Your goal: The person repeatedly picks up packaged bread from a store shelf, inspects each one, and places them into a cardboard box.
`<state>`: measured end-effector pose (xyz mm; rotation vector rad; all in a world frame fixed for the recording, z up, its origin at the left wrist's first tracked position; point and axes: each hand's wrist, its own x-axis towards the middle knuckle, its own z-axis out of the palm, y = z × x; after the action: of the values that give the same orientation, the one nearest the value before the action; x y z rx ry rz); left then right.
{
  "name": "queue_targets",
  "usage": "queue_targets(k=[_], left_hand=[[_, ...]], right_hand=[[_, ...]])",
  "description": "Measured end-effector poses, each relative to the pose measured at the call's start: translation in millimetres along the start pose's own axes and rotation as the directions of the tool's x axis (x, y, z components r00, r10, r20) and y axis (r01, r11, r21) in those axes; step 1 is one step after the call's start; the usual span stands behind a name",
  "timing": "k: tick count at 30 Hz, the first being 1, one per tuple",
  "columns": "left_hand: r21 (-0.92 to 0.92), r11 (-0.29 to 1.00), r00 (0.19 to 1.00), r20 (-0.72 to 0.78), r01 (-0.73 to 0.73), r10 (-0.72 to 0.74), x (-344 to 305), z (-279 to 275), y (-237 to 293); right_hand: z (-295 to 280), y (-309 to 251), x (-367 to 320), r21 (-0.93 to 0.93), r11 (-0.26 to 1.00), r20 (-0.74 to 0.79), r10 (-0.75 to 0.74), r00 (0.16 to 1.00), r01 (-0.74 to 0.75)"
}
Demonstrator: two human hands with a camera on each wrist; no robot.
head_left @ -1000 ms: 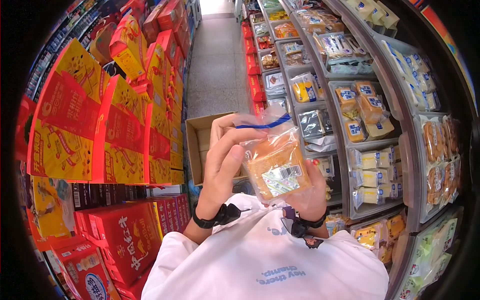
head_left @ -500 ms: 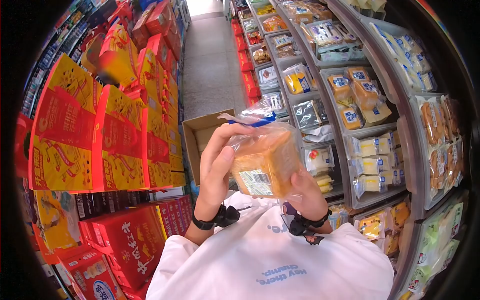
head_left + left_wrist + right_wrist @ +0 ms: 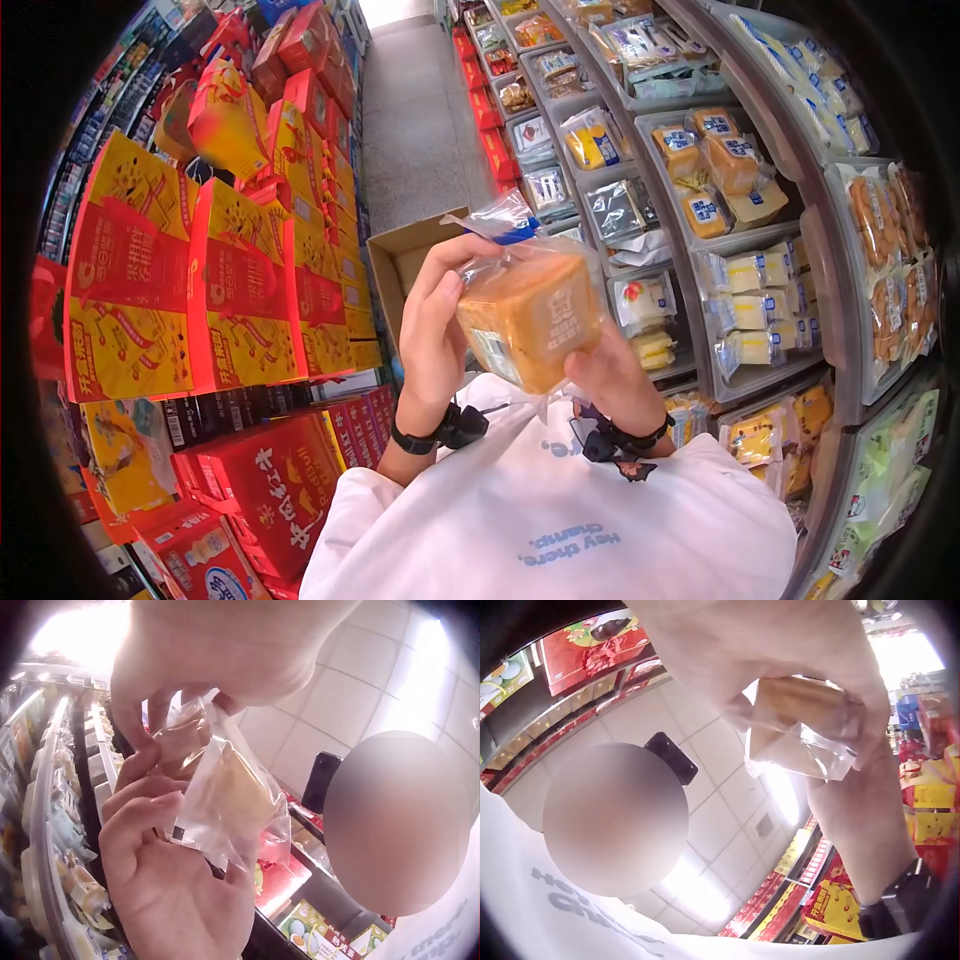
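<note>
A clear plastic bag with a block of golden-brown bread is held up between my two hands before my chest. My left hand grips its left side, thumb on the near face and fingers by the blue-striped top of the bag. Lower right, my right hand holds the other side, its thumb pressed on the face with white print. A green-and-white label shows edge-on at the left. In the left wrist view the bag hangs between both hands; in the right wrist view the bread sits under my right palm.
An open cardboard box stands behind my left hand. On the right, grey bins hold packaged breads and cakes. Red-and-yellow gift boxes are stacked on the left, above red drink cartons. An aisle floor runs ahead.
The bagged bread has turned in my hands: the barcode label swung from the front to the left side, and the face with white print came into view. Both hands keep their hold.
</note>
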<state>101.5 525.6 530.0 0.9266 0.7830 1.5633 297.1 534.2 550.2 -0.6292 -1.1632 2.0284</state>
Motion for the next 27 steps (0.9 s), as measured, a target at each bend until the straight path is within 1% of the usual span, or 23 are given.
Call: queue_targets(k=[3, 5, 6, 9, 11, 13, 15, 17, 19, 21, 23, 25, 27], left_hand=[[0.008, 1.0, 1.0, -0.008, 0.004, -0.004, 1, 1, 1], [0.01, 1.0, 1.0, -0.02, 0.001, 0.0, 1, 0, 1], [0.031, 0.999, 0.999, -0.023, -0.028, 0.028, 2, 2, 2], [0.119, 0.987, 0.993, -0.017, -0.111, 0.114, 1, 7, 7], [0.177, 0.971, 0.987, 0.013, -0.157, 0.158, -1, 6, 11], [0.202, 0.963, 0.984, 0.033, -0.179, 0.176, -4, 4, 13], [0.195, 0.965, 0.984, 0.04, -0.177, 0.172, -7, 3, 13], [0.189, 0.966, 0.984, 0.035, -0.177, 0.173, -10, 1, 13], [0.192, 0.962, 0.981, 0.035, -0.192, 0.189, -11, 0, 14], [0.203, 0.954, 0.975, 0.037, -0.223, 0.22, -11, 0, 15], [0.149, 0.971, 0.982, 0.06, -0.187, 0.18, -14, -1, 17], [0.151, 0.975, 0.986, 0.06, -0.16, 0.153, -17, -2, 19], [0.199, 0.969, 0.989, 0.042, -0.149, 0.144, -19, -1, 19]], right_hand=[[0, 2, 1, -0.006, 1.0, -0.005, -0.029, 1.0, 0.029], [-4, 6, 4, 0.066, 0.997, 0.018, -0.03, 0.999, 0.029], [-6, 7, 5, 0.102, 0.994, 0.032, -0.03, 0.999, 0.027], [-4, 5, -3, 0.138, 0.983, -0.106, 0.134, 0.985, -0.119], [-9, 18, -5, 0.312, 0.942, -0.121, 0.17, 0.978, -0.125], [-18, 28, -4, 0.461, 0.874, -0.056, 0.204, 0.977, -0.156], [-25, 29, -1, 0.56, 0.799, 0.091, 0.203, 0.975, -0.218], [-27, 27, 6, 0.606, 0.745, 0.244, 0.159, 0.957, -0.278], [-27, 28, 9, 0.614, 0.736, 0.282, 0.131, 0.95, -0.283], [-29, 34, 7, 0.616, 0.746, 0.216, 0.148, 0.965, -0.253], [-32, 41, 5, 0.639, 0.729, 0.168, 0.179, 0.969, -0.245], [-39, 49, 4, 0.651, 0.718, 0.141, 0.205, 0.968, -0.247], [-44, 55, 4, 0.653, 0.716, 0.144, 0.203, 0.969, -0.247]])
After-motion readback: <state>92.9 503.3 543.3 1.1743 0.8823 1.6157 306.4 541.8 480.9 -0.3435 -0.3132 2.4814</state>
